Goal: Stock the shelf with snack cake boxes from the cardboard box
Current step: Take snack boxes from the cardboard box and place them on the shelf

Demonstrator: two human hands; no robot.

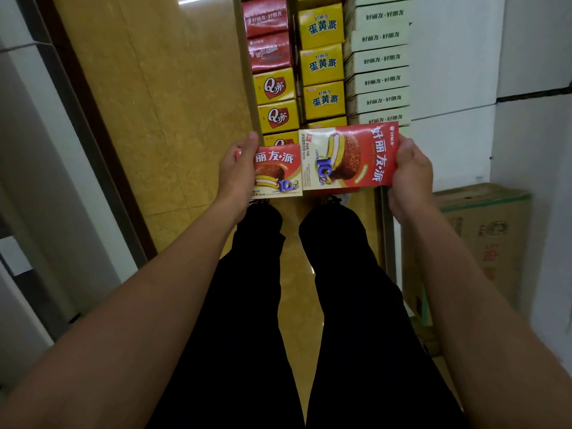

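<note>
My left hand [238, 171] grips a red snack cake box [278, 171] by its left end, face up. My right hand [410, 174] holds a second, same red snack cake box [346, 156] by its right end, turned sideways and tilted. The two boxes sit side by side above my knees, almost touching. Beyond them the shelf [328, 72] carries rows of boxes: red and yellow Q boxes on the left, yellow boxes in the middle, pale white boxes on the right. A brown cardboard box [483, 236] stands on the floor at my right.
Yellow tiled floor [173, 119] lies to the left of the shelf. A grey and dark-framed door or panel [62, 150] runs along the left. White walls or units [464, 88] stand to the right. My legs in black trousers fill the lower middle.
</note>
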